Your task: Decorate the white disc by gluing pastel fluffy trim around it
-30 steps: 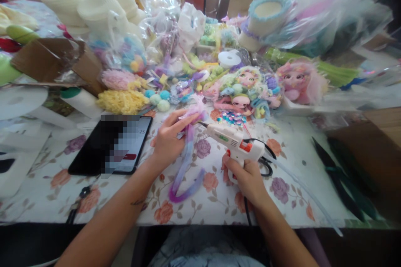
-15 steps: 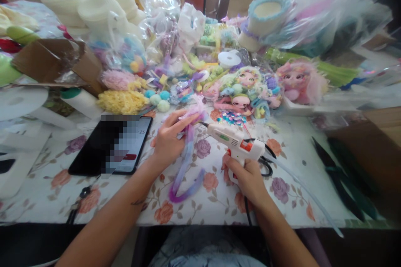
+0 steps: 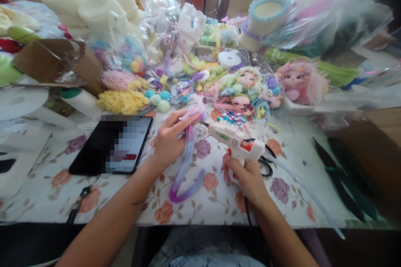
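Observation:
My left hand (image 3: 171, 135) is closed around a fuzzy pink-and-purple piece (image 3: 196, 110), with its fingers pointing right. From that piece a fluffy purple-and-blue pipe cleaner (image 3: 181, 171) hangs down and curls into a hook on the cloth. In my right hand (image 3: 244, 175) is a white hot glue gun (image 3: 233, 137), its handle wrapped by the fingers and a fingertip at the red trigger. The gun's dark nozzle points left, close to the fuzzy piece at my left fingertips; whether they touch I cannot tell. A clear glue stick (image 3: 308, 194) trails from the gun's back.
A phone (image 3: 109, 146) lies left on the floral tablecloth (image 3: 150, 212). Dark scissors (image 3: 341, 179) rest at the right. Behind are doll heads (image 3: 246, 77), blue sequins (image 3: 233, 119), yellow yarn (image 3: 123, 100), pompoms (image 3: 159, 102) and a cardboard box (image 3: 53, 60).
Both hands, the glue gun and the fuzzy piece stay almost where they were. A number on the phone screen has changed.

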`<state>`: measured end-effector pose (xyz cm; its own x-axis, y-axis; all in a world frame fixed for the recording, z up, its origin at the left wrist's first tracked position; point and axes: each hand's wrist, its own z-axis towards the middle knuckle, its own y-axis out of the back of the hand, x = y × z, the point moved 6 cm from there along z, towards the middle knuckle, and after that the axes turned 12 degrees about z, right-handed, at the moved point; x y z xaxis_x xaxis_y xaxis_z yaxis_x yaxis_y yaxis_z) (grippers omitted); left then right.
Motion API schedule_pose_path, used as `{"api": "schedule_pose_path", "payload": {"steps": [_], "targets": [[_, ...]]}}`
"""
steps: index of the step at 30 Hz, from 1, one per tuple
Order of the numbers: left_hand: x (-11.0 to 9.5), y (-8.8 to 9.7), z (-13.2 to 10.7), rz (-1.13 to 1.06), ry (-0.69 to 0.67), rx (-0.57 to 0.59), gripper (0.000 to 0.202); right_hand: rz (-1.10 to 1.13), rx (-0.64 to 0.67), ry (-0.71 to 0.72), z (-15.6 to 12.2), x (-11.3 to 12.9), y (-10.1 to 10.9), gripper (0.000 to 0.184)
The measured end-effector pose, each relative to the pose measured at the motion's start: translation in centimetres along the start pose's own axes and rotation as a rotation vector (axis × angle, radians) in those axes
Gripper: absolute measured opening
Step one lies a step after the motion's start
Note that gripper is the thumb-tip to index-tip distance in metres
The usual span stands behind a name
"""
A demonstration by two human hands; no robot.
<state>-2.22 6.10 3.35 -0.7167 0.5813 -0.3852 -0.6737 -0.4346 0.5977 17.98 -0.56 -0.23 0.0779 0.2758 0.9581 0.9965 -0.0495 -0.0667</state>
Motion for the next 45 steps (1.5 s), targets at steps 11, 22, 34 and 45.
{"api": "schedule_pose_path", "payload": {"steps": [11,22,34,45], "targets": [[0.1,0.0,-0.1,-0.018,0.014,0.004,0.041,0.0,-0.007,0.015,0.1,0.1,0.0,0.031],[0.2,0.0,0.0,-0.031,0.028,0.003,0.045,0.023,-0.004,0.021,0.0,-0.1,-0.1,0.027],[0.2,0.2,0.1,-0.009,0.04,-0.006,0.044,-0.033,-0.042,0.039,0.3,-1.4,0.8,0.031],[1.4,0.5,0.1,-0.035,0.176,-0.041,0.039,0.084,-0.003,0.109,0.0,0.0,0.2,0.03]]}}
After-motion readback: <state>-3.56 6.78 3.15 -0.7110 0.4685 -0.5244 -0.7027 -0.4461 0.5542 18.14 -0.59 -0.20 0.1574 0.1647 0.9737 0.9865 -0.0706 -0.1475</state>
